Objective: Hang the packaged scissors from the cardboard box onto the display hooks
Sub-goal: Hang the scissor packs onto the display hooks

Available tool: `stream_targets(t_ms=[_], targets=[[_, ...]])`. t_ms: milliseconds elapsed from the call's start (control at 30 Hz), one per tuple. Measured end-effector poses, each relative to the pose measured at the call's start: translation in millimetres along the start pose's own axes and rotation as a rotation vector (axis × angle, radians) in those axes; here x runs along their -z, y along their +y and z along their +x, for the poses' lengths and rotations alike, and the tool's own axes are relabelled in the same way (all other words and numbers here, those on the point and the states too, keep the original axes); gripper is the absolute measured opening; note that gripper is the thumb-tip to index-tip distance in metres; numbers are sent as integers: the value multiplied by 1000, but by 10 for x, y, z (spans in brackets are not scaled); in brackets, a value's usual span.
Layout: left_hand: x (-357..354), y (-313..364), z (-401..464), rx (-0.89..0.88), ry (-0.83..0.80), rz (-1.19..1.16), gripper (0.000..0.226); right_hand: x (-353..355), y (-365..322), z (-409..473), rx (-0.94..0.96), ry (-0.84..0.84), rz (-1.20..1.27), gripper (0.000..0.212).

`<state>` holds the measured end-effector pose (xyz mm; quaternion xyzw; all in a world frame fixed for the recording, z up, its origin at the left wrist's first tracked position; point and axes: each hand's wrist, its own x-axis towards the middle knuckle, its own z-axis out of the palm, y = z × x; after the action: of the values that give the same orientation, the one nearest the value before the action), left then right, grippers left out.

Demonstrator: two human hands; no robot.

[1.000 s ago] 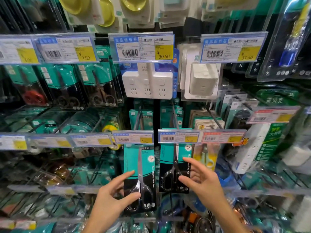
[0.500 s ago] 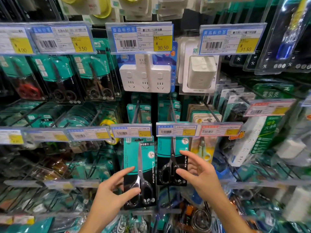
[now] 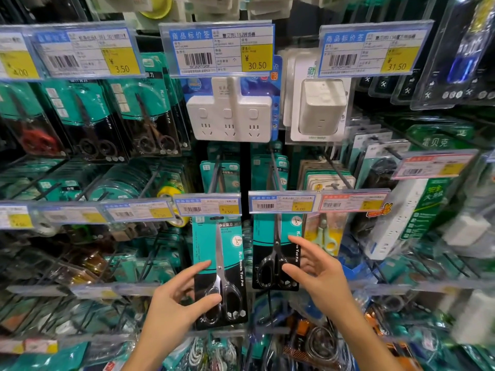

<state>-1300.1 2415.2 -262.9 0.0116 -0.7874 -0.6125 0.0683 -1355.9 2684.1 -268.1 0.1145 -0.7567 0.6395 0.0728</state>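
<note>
A teal and black packaged scissors hangs on a display hook under the 3.50 price tag. My left hand holds its lower left edge, thumb across the front near the handles and index finger along the side. A second packaged scissors with black handles hangs just right of it under the 4.00 tag. My right hand is beside that pack with fingers spread, its thumb at the pack's right edge. The cardboard box is out of view.
Rows of hooks carry more scissors packs at upper left, white socket adapters above, tape rolls at left and small yellow scissors at right. Clear price-tag strips jut out in front of every row.
The view has dipped slightly, so the shelves sit higher in frame. Both hands stay at the two hanging packs, the right hand having risen a little.
</note>
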Motion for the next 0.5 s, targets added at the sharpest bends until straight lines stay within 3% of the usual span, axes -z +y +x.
stream_targets(t_ms=[500], targets=[[-106, -14, 42, 38, -65, 10, 57, -155, 214, 370, 11, 44, -8, 44]])
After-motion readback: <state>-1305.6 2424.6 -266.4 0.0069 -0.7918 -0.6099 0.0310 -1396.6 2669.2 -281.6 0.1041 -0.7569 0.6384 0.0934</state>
